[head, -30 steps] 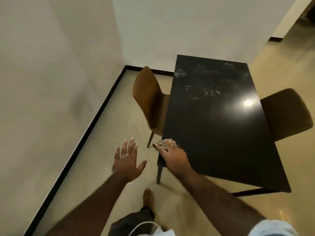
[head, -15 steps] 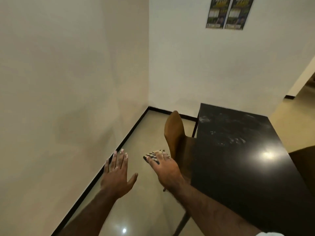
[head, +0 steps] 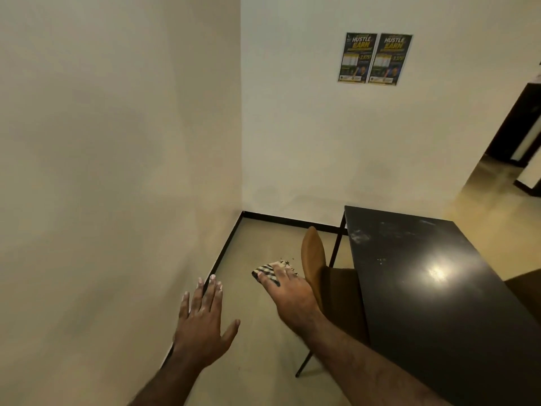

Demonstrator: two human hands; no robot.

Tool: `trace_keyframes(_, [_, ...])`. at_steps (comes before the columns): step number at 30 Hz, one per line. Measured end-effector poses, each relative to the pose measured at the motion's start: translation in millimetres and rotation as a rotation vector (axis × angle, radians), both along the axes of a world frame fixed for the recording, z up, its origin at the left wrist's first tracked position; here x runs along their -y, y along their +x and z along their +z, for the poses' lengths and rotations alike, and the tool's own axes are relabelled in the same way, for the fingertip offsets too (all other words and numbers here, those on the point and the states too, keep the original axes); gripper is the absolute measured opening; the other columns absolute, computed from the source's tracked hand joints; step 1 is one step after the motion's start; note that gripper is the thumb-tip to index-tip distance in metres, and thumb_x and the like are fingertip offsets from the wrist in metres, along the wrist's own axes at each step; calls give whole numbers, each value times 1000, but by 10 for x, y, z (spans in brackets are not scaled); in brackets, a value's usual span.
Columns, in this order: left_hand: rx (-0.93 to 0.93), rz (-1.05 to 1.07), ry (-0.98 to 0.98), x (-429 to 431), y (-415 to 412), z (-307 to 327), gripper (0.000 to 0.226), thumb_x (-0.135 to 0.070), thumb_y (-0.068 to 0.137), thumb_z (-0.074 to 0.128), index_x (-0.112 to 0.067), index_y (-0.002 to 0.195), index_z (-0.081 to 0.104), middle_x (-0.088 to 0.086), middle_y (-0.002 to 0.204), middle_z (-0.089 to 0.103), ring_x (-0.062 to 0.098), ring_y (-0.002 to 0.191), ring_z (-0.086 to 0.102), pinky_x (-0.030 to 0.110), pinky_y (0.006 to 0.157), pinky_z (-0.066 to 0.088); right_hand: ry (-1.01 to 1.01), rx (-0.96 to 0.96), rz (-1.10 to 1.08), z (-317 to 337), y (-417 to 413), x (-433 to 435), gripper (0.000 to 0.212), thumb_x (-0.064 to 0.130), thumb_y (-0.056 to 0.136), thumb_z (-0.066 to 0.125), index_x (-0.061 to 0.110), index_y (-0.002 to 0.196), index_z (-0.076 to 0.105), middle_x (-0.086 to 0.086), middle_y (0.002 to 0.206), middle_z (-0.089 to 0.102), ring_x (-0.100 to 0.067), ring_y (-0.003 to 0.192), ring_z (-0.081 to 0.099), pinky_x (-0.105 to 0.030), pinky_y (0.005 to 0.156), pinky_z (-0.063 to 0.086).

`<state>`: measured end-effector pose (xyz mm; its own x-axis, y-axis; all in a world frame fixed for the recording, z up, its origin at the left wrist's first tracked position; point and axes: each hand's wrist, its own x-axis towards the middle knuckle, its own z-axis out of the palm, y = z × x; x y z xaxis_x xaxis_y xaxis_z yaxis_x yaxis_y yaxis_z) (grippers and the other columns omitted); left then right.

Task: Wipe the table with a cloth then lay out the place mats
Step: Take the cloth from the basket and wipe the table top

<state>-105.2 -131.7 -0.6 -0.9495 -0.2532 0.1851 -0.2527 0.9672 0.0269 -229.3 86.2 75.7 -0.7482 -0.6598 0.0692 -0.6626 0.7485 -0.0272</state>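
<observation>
right hand grip holds the checkered cloth in the air over the floor, just left of the brown chair, off the black table. left hand grip wide, fingers spread, holding nothing. white smears on table's far end.

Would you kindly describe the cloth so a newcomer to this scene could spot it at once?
Find the black table on the right, a brown chair tucked at its left side. Just left of the chair's back, the right hand holds the cloth over the floor. It is small, folded and the only black-and-white patterned thing.
</observation>
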Motion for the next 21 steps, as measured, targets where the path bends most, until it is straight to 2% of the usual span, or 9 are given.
trace_keyframes(7, [-7,-69,-1,650,-918,-136,102,-79,94,52,-9,167,45,11,182,27,35,168,20,52,133,-2,1,103,-93,-109,-796,555,86,18,91,89,25,164,45,-25,160,56,-48,136,66,-59,99,63])
trace_keyframes(12, [4,-99,-16,1144,-1729,-225,99,-76,93,54,-9,164,51,9,181,30,36,166,29,54,131,10,-77,248,-111,-271,-1709,1052,93,19,80,98,26,159,50,-23,151,65,-45,125,73,-54,90,67])
trace_keyframes(16, [0,-69,14,1529,-2373,-208,99,-76,91,54,-9,163,52,7,180,32,38,164,34,54,129,14,-98,265,-77,-344,-2441,1463,95,13,80,95,26,160,47,-24,155,61,-46,129,70,-55,93,65])
trace_keyframes(19, [32,-68,16,1837,-2903,-248,99,-77,91,55,-9,162,54,8,179,34,38,164,35,52,131,8,-42,253,-70,-410,-3000,1793,95,15,80,95,27,160,47,-24,155,61,-45,131,69,-55,94,65])
trace_keyframes(21, [30,-80,20,2001,-3261,-257,99,-77,90,55,-9,162,55,9,178,36,38,163,38,49,131,4,-20,254,-45,-419,-3355,1973,99,18,73,100,29,158,49,-21,152,64,-42,127,72,-51,91,66])
